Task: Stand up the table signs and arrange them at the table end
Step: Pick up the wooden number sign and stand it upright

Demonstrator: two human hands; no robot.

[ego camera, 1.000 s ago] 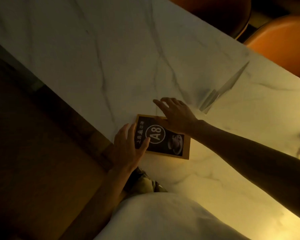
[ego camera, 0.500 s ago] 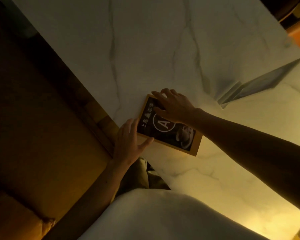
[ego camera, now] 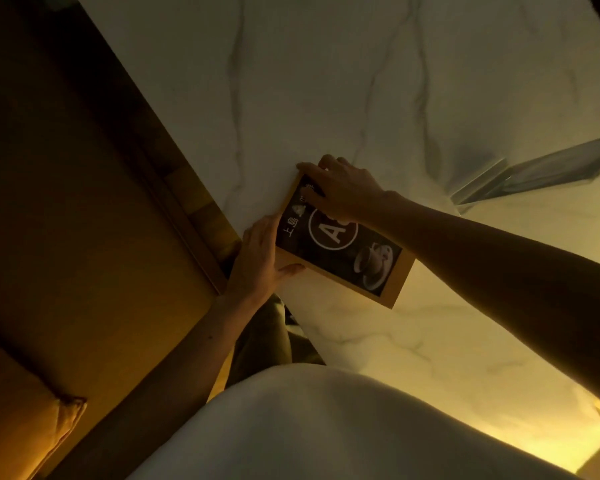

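A wooden-framed table sign with a black face, a circled "A8" and a coffee-cup picture lies near the left edge of the white marble table. My left hand grips the sign's near-left corner, thumb under its lower edge. My right hand covers the sign's far corner, fingers curled over the top edge and hiding part of the "A8". A second sign, a clear acrylic stand, lies on its side at the right.
The table's left edge runs diagonally; beyond it is a dark wooden bench or floor with a cushion at the lower left. My white clothing fills the bottom of the view.
The view has swung, so the acrylic stand sits further right. My right hand slid from the sign's middle to its far corner; my left hand closed tighter on the near-left corner.
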